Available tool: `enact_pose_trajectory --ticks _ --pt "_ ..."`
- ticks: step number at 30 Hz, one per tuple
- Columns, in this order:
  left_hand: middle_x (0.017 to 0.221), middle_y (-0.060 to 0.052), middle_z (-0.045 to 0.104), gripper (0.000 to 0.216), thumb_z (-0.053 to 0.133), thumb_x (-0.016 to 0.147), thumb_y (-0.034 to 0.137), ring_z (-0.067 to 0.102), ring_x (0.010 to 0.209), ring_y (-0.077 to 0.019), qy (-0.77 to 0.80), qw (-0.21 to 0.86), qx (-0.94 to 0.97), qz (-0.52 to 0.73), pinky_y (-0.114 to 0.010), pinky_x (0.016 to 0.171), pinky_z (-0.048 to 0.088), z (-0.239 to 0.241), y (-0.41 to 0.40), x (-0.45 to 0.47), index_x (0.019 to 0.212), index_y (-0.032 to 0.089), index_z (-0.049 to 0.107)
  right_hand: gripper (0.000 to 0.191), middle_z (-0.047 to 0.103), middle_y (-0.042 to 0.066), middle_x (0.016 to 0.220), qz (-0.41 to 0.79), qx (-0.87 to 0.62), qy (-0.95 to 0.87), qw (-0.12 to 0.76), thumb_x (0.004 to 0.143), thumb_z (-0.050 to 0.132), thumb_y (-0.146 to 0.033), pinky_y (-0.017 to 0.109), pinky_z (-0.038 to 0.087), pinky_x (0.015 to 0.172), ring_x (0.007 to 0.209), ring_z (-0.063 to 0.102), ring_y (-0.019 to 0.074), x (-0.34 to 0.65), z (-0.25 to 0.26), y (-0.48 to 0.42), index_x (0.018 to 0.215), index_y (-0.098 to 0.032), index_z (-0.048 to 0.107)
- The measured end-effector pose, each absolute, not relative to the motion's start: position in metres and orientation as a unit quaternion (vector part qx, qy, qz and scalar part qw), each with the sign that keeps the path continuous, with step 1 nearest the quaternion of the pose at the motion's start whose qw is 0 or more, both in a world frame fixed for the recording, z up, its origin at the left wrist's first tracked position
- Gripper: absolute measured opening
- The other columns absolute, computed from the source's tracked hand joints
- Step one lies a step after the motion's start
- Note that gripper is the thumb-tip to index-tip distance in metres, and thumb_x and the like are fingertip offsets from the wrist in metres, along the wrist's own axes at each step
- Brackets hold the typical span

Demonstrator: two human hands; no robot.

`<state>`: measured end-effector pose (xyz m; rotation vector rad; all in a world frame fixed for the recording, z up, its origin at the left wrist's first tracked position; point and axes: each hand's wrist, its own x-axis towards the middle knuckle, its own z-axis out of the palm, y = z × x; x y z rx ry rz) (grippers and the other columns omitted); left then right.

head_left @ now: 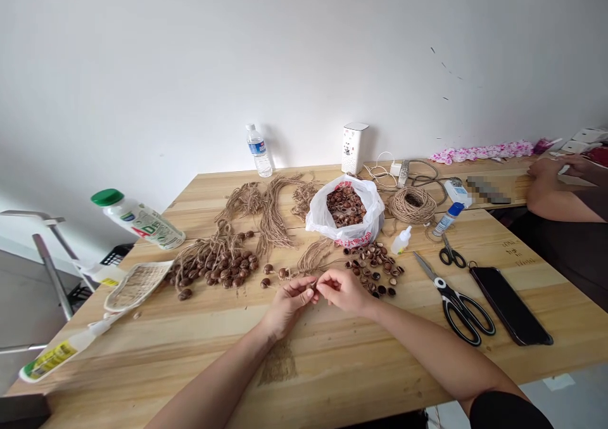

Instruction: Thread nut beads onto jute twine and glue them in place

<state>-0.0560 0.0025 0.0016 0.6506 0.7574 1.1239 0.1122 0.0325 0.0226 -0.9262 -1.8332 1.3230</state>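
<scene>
My left hand [291, 303] pinches a small brown nutshell [312, 285], mostly covered by the fingers. Against it, the fingertips of my right hand [346, 291] are pressed together; what they hold is too small to make out. Just beyond my hands lies a bundle of cut jute twine [313, 258]. Loose half nutshells [380, 267] are scattered to the right of my right hand. On the left is a heap of nutshells with twine tied to them [232, 267]. A white plastic bag [320, 210] full of nutshells stands behind.
Large scissors [451, 302], small scissors [451, 255], a black phone [510, 305] and a small glue bottle [401, 240] lie on the right. A twine coil [412, 206] sits farther back. Leftward are a white bottle [142, 220] and woven tray [135, 286]. Another person's arm [565, 188] rests at far right.
</scene>
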Motion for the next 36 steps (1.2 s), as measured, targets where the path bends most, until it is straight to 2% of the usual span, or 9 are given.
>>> enact_pose_trajectory --ticks 4,9,15,22,36 --pt "0.081 -0.005 0.068 0.033 0.079 0.062 0.018 0.058 0.065 -0.0101 0.293 0.778 0.257 0.494 -0.025 0.069 0.045 0.007 0.003 -0.057 0.093 0.015 0.069 0.033 0.054 -0.002 0.057 0.593 -0.358 -0.629 0.352 0.086 0.046 -0.045 0.018 0.039 0.042 0.045 0.051 0.0080 0.115 0.021 0.036 0.075 -0.015 0.056" --pt "0.081 -0.006 0.064 0.024 0.074 0.069 0.027 0.053 0.061 -0.0079 0.258 0.819 0.215 0.466 -0.022 0.058 0.042 0.009 0.003 -0.059 0.088 0.014 0.067 0.042 0.053 -0.003 0.055 0.646 -0.369 -0.567 0.353 0.082 0.047 -0.056 0.019 0.037 0.039 0.042 0.049 0.0085 0.116 0.014 0.042 0.076 -0.015 0.057" --pt "0.066 0.000 0.054 0.028 0.065 0.077 0.037 0.040 0.046 -0.0040 0.237 0.826 0.216 0.464 -0.019 0.046 0.033 0.004 0.004 -0.057 0.091 0.013 0.066 0.043 0.054 -0.003 0.056 0.670 -0.349 -0.562 0.338 0.083 0.048 -0.057 0.020 0.037 0.038 0.041 0.049 0.0086 0.117 0.004 0.047 0.078 -0.016 0.057" --pt "0.070 0.000 0.051 0.033 0.060 0.080 0.040 0.039 0.044 -0.0036 0.272 0.805 0.243 0.467 -0.019 0.044 0.029 0.000 0.004 -0.054 0.100 0.013 0.063 0.050 0.054 -0.003 0.054 0.673 -0.348 -0.568 0.322 0.081 0.045 -0.063 0.018 0.037 0.036 0.039 0.050 0.0078 0.117 0.002 0.051 0.076 -0.015 0.055" --pt "0.060 0.005 0.045 0.017 0.055 0.082 0.034 0.029 0.038 -0.0031 0.265 0.814 0.220 0.467 -0.020 0.041 0.021 0.006 0.005 -0.054 0.080 0.018 0.051 0.051 0.054 -0.003 0.056 0.677 -0.361 -0.568 0.297 0.080 0.046 -0.064 0.015 0.038 0.031 0.039 0.051 0.0072 0.117 0.000 0.057 0.080 -0.014 0.054"
